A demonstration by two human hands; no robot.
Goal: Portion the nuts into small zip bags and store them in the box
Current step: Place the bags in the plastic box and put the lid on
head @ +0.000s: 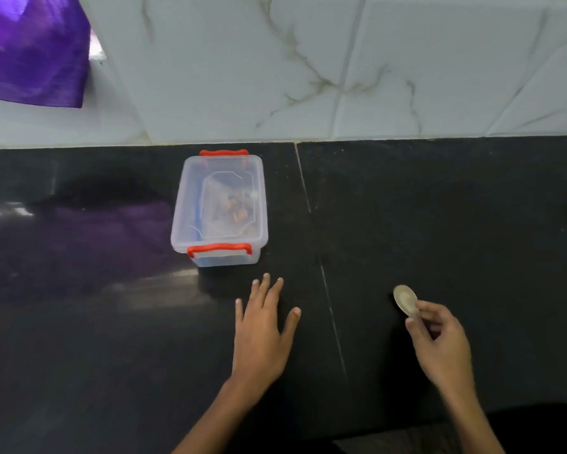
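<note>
One clear lidded box (219, 208) with two red latch handles, one at each end. One spoon (404, 299). Two hands: left hand (262, 335) and right hand (439, 342). Nut bags inside the box look like one, perhaps more.

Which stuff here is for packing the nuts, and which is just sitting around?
For the job:
- clear box with red clips, lid on, nuts visible inside
- spoon, pinched by the right hand
- left hand, fingers spread, near the box

Just lying about:
- purple bag at top left
- black counter
- marble wall tiles
</note>
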